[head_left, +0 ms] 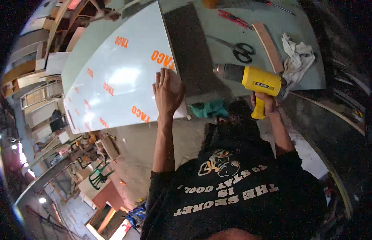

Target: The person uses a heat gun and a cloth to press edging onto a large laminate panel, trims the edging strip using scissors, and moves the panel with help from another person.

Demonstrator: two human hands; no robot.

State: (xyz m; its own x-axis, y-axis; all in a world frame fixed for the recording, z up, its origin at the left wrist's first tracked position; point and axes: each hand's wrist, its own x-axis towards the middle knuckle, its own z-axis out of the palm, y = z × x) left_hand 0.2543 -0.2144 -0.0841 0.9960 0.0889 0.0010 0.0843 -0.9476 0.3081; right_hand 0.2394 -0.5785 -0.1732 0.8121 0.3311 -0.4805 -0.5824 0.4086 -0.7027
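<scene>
My left hand (167, 94) lies flat on a large white panel (138, 94) with a glossy face and orange printed marks, close to its right edge. The fingers are stretched out and point away from me. In my right hand (266, 102) is a yellow heat gun (261, 78), gripped by its handle. Its metal nozzle points left toward the panel's edge, with a gap between them. Black-handled scissors (243, 53) lie beyond the heat gun. A teal cloth (211, 109) sits at the table's near edge, between my two arms.
On the pale green tabletop (194, 20) are a reddish wooden strip (267, 47), a crumpled white cloth (297, 60), a red-handled tool (234, 19) and a screwdriver (280, 7). Boards and wood pieces crowd the left side. A green plastic chair (100, 176) stands lower left.
</scene>
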